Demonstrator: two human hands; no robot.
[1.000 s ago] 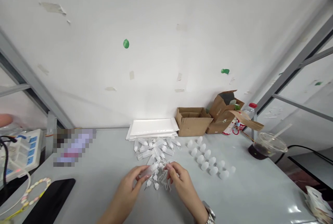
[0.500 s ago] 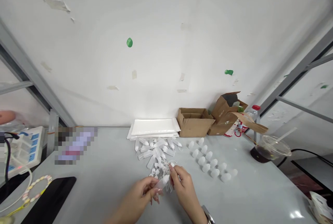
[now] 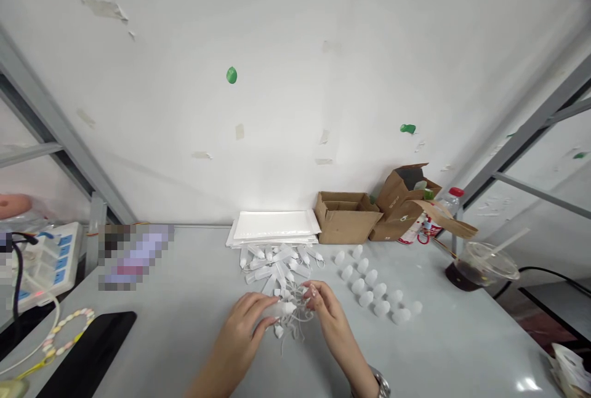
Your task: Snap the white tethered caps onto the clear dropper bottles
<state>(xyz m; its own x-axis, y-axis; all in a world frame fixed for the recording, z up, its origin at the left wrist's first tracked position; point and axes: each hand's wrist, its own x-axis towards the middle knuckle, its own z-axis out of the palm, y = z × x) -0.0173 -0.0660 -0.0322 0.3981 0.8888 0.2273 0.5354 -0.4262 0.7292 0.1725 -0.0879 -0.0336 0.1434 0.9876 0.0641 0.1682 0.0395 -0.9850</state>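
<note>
A frosted plastic tube (image 3: 276, 309) with a white nozzle tip is clamped between thumb and fingers of the left hand (image 3: 244, 324), near the table's front centre. At its three o'clock, the right hand (image 3: 329, 310) has fingertips close together by white cords (image 3: 302, 313), their grip impossible to tell. Similar tubes (image 3: 277, 265) pile at twelve o'clock, frosted egg-shaped pieces (image 3: 370, 277) at two.

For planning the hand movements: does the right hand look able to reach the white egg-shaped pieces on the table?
Probably yes: the white egg-shaped pieces lie just to the right of the right hand, with bare table surface between. Whether that hand already holds something is unclear.
</note>
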